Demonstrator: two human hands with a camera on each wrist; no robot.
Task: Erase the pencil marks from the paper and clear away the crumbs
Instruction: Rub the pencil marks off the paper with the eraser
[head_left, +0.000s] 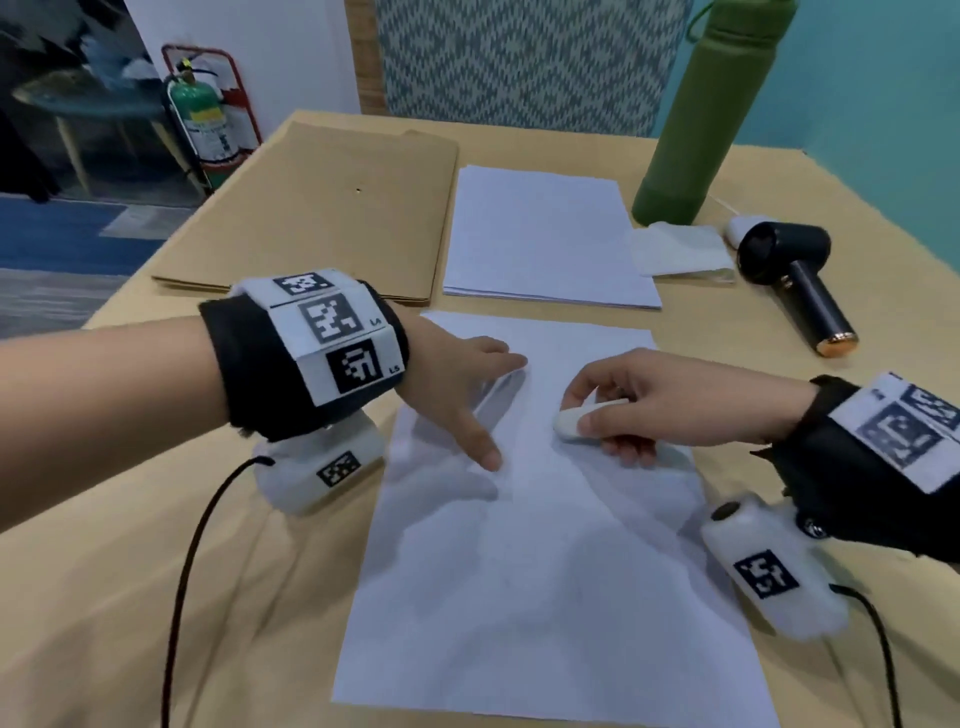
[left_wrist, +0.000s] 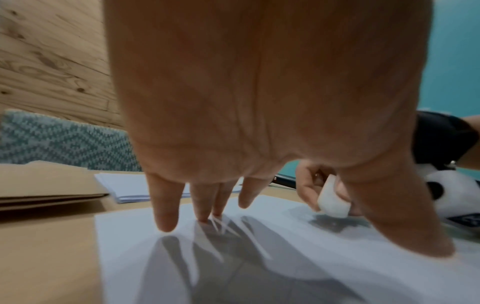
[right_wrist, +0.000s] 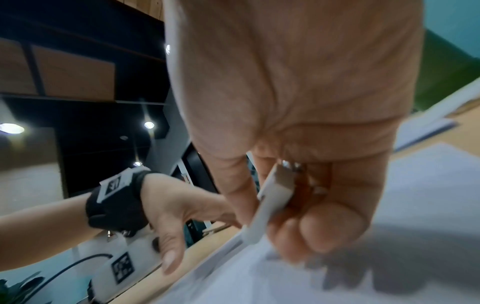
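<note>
The person's left hand (head_left: 457, 384) lies spread on the far left part of the paper (head_left: 545, 571), fingers (left_wrist: 166, 207) straight and apart, tips pressing the sheet flat against the worktop (head_left: 130, 597). The right hand (head_left: 649, 405) has its thumb and fingers clamped on a small white eraser (head_left: 569, 422), whose lower end meets the paper just right of the left hand, in the far half of the sheet.

From where I stand this looks like the rubbing stage. I can make out no pencil marks on the sheet, whether because they are gone or too faint to see, and no crumbs either, so I cannot say how much rubbing is left. Sweeping the crumbs away appears not yet begun, since the eraser is in the grip and on the paper.

The paper is thin, matte and white, lying flat. The eraser is a rounded, soft-looking block with blunt ends. The worktop is smooth and tan. Farther off sit a neat stack of white sheets (head_left: 545, 239), flat brown cardboard (head_left: 322, 208) to its left, a tall matte green bottle (head_left: 696, 114), a crumpled tissue (head_left: 680, 249) and a black handheld device (head_left: 800, 280) with a cylindrical grip on the right.
</note>
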